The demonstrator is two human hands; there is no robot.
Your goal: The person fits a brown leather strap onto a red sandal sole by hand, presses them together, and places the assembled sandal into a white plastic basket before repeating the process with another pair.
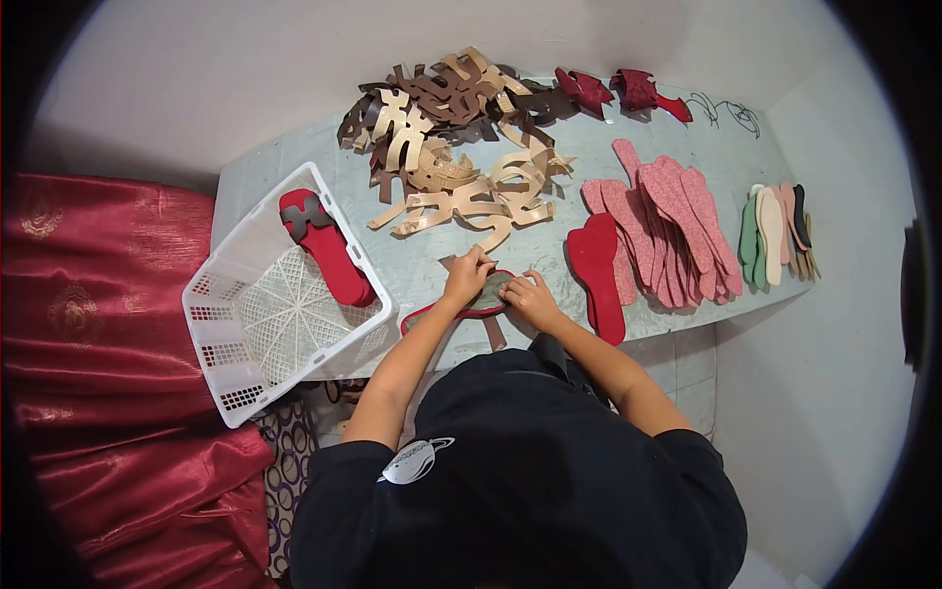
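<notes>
A sandal sole [481, 302] with a red rim and a grey-green face lies on the table in front of me. Brown strap ends stick out from under it at the far and near sides. My left hand [468, 278] pinches at its far edge, beside a strap end. On the other side, my right hand [533, 300] has its fingers bent and pressed onto the sole's right end. What exactly lies between the fingertips is too small to make out. Just beyond the left hand are tan cut straps [491, 230]. Red soles [597, 270] lie right of the right hand.
A white plastic basket [221, 393] at the left holds red sandals [334, 257] with dark straps. Brown strap pieces [451, 98] are heaped at the back. Pink soles [677, 216], coloured soles [772, 231], dark red pieces [638, 90] and dark cord [731, 116] lie rightward.
</notes>
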